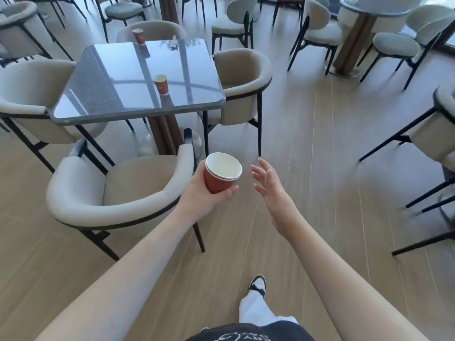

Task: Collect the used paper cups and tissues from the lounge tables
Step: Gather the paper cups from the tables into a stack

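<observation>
head | left hand [205, 190] grips nested red cups [221, 174] | insides empty

Glossy square table [110, 89] bears two cups [160, 84], perhaps a tissue [173, 44].

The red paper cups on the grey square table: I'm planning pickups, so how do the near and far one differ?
The near red paper cup stands toward the glossy grey square table's front right; the far red paper cup stands at the back edge. The near one is closer to both hands. Both stand upright, untouched.
</observation>
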`<act>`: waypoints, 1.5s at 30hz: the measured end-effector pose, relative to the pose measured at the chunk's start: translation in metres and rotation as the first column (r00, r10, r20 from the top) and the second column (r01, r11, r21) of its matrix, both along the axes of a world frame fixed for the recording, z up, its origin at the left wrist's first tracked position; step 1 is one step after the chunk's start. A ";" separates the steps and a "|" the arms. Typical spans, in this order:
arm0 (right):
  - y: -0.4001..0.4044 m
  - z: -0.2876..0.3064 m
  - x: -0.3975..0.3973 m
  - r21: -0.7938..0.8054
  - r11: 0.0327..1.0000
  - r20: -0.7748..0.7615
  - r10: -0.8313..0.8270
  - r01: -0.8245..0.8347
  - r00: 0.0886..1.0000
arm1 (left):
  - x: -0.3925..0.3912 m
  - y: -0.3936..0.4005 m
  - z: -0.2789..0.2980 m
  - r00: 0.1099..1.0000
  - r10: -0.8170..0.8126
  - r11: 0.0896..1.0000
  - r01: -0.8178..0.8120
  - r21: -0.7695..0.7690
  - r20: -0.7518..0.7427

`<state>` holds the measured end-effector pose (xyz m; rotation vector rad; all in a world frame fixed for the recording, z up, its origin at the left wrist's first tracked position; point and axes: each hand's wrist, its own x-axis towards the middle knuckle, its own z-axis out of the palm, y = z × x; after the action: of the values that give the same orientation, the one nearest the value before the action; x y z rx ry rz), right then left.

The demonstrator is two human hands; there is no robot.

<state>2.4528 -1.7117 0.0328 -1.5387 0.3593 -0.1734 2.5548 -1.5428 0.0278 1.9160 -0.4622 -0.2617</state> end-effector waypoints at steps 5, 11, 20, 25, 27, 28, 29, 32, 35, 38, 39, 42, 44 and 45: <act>-0.071 0.000 0.050 0.011 1.000 0.006 0.026 -0.026 1.000 | 0.040 -0.060 0.007 0.999 0.038 0.999 -0.038 0.015 -0.011; -0.129 0.008 0.105 0.023 0.998 0.018 0.058 -0.058 0.998 | 0.079 -0.109 0.025 0.992 0.119 0.991 -0.121 0.055 0.036; -0.158 -0.007 0.192 0.040 0.991 -0.006 0.128 -0.127 0.992 | 0.159 -0.137 0.008 0.982 0.191 0.979 -0.189 0.081 -0.017; -0.160 -0.008 0.264 0.011 0.982 -0.021 0.188 -0.188 0.982 | 0.225 -0.139 -0.001 0.976 0.216 0.975 -0.215 0.052 -0.015; -0.159 -0.006 0.294 0.012 0.981 -0.026 0.195 -0.194 0.981 | 0.255 -0.139 -0.003 0.975 0.219 0.975 -0.218 0.040 -0.020; -0.158 -0.004 0.310 0.006 0.980 -0.025 0.198 -0.198 0.980 | 0.269 -0.138 -0.003 0.974 0.226 0.974 -0.226 0.033 -0.018; -0.156 -0.003 0.325 0.005 0.979 -0.026 0.205 -0.205 0.979 | 0.284 -0.138 -0.003 0.973 0.229 0.973 -0.229 0.024 -0.016; -0.151 0.002 0.364 -0.003 0.978 -0.023 0.210 -0.210 0.977 | 0.326 -0.137 -0.003 0.970 0.244 0.970 -0.244 0.011 -0.009; -0.148 0.005 0.398 -0.006 0.975 -0.023 0.222 -0.223 0.975 | 0.360 -0.136 -0.003 0.967 0.254 0.967 -0.254 0.024 -0.004; -0.150 0.006 0.428 -0.014 0.966 -0.040 0.256 -0.257 0.966 | 0.389 -0.138 -0.006 0.962 0.274 0.961 -0.274 0.035 -0.001; -0.151 0.006 0.438 -0.010 0.964 -0.037 0.264 -0.264 0.964 | 0.397 -0.140 -0.006 0.959 0.283 0.958 -0.283 0.037 0.000; -0.159 0.005 0.470 0.006 0.960 -0.034 0.280 -0.280 0.959 | 0.423 -0.147 -0.010 0.951 0.308 0.950 -0.308 0.053 -0.004; -0.166 0.001 0.494 0.011 0.954 -0.038 0.299 -0.299 0.953 | 0.442 -0.152 -0.015 0.949 0.316 0.946 -0.315 0.072 -0.006; -0.170 -0.001 0.506 0.015 0.950 -0.038 0.314 -0.313 0.949 | 0.451 -0.155 -0.017 0.947 0.321 0.944 -0.319 0.083 -0.005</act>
<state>2.9585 -1.8814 0.0315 -1.5706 0.1418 0.1084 3.0062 -1.6979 0.0108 2.0314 -0.1229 -0.0853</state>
